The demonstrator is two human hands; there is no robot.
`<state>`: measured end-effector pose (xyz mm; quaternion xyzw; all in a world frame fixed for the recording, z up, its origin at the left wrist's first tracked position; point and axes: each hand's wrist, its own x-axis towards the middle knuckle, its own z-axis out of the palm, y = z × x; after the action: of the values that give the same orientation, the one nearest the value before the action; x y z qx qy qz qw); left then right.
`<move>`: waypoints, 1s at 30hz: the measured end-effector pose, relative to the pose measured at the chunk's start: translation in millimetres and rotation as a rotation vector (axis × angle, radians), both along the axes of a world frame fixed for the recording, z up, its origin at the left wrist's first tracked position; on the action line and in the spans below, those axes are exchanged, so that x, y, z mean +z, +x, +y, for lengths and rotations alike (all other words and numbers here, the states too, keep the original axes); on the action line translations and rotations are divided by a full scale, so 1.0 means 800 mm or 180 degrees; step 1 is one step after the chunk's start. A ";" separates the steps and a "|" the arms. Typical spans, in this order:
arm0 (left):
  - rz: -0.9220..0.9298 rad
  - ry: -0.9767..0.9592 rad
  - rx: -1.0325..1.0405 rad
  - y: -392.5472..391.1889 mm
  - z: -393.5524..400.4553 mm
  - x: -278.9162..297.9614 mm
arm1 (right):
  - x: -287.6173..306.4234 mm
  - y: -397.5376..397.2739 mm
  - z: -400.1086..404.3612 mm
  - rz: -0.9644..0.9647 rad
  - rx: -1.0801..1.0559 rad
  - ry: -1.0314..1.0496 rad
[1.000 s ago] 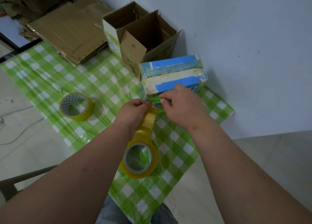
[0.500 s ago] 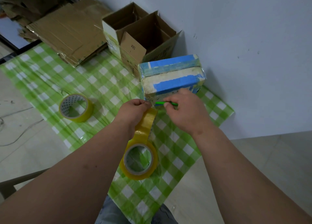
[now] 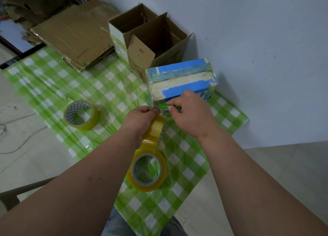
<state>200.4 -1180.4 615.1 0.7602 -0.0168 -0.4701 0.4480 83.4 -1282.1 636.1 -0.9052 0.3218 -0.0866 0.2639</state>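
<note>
Here: left hand [image 3: 142, 118] pinched top end of yellow tape strip [image 3: 154, 131], fingers curled tight on it, just at lower front corner of blue-taped box [image 3: 181, 81]. Strip ran down from hand to tape roll [image 3: 147, 171] near front edge of table [image 3: 53, 86]; whether roll rested or hung, could not tell. Right hand [image 3: 191, 115] gripped thin green tool [image 3: 165, 106], fingers closed round it, tip just beside left thumb. Box stood on checked cloth by wall. Second tape roll [image 3: 80, 115] lay well left. Open cartons [image 3: 156, 38] behind box; flattened cardboard [image 3: 74, 38] further left.
</note>
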 end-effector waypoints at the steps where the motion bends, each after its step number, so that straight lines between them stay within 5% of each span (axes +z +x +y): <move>1: -0.0002 0.0002 -0.0013 0.000 0.000 0.000 | 0.000 0.001 0.000 -0.0011 0.0006 0.0007; 10: 0.0099 0.0121 -0.0075 0.002 0.000 0.005 | -0.010 -0.008 -0.001 0.0376 -0.0082 -0.0242; 16: -0.0141 0.0273 0.0070 0.027 0.010 0.005 | -0.039 -0.036 0.005 0.0574 -0.0538 0.0178; 25: -0.1089 0.0198 -0.0265 0.028 0.017 -0.006 | -0.087 -0.053 0.032 0.2258 -0.0013 0.0698; 27: -0.1366 0.0255 -0.0522 0.027 0.018 -0.005 | -0.085 -0.056 0.033 0.2000 -0.0161 0.0583; 30: -0.1741 0.0320 -0.0871 0.029 0.015 -0.004 | -0.065 -0.050 0.032 0.0501 -0.0644 -0.0168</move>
<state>223.9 -1168.4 611.7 0.8704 -0.2157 -0.3044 0.3212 43.1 -1256.5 583.8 -0.8787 0.4287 -0.0499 0.2039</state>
